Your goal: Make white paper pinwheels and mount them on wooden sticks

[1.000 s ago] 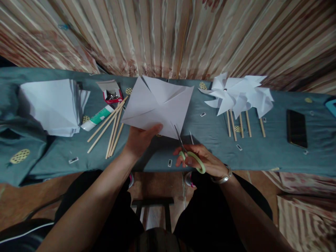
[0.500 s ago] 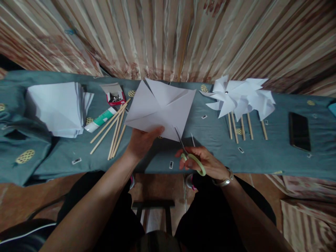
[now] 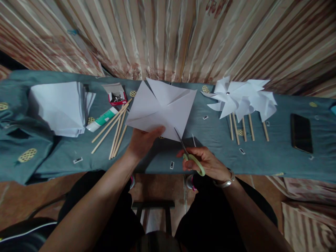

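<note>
A white sheet of paper (image 3: 168, 108) is held above the table by my left hand (image 3: 143, 141), thumb on top and the fingers hidden beneath. Slits run from several of its corners toward the middle. My right hand (image 3: 203, 162) grips scissors (image 3: 195, 163) with pale green handles. One blade lies over the sheet's lower right part, near the corner closest to me; the other blade shows to the right of the sheet, so the scissors are spread apart.
Left of the sheet are wooden sticks (image 3: 114, 134), a green and white tube (image 3: 102, 119), a red box of small metal pieces (image 3: 117, 98) and a paper stack (image 3: 57, 108). Paper pinwheels (image 3: 241, 96) on sticks and a black phone (image 3: 301, 133) lie right. A curtain (image 3: 162, 42) hangs behind.
The scissors have shifted very slightly against the paper. The left hand and the sheet keep nearly the same pose; the whole view has moved a little.
</note>
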Motion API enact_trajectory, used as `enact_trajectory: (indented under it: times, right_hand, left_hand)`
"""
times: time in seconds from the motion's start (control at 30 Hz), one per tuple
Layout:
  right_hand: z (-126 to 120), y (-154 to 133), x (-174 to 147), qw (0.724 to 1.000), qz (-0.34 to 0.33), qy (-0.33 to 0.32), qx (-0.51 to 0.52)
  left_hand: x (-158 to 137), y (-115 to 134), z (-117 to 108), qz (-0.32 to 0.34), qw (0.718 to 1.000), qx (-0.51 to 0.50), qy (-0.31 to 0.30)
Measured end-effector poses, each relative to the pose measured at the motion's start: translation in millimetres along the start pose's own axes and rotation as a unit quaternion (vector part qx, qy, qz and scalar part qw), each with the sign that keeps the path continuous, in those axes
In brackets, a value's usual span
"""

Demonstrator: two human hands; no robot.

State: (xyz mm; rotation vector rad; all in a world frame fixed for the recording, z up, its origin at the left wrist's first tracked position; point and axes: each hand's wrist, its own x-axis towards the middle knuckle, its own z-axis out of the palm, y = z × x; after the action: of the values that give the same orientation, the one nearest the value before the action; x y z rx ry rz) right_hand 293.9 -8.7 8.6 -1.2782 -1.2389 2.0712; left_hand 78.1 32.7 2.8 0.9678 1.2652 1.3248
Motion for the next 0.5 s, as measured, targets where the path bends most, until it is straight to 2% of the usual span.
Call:
enact_trajectory:
  times: [0.5]
  right_hand:
    - [1.0,1.6,0.1,0.999,0.026,0.014,0.014]
  left_hand:
    - [2.2,-2.4,-2.0,0.016,1.0,0.008,-0.017]
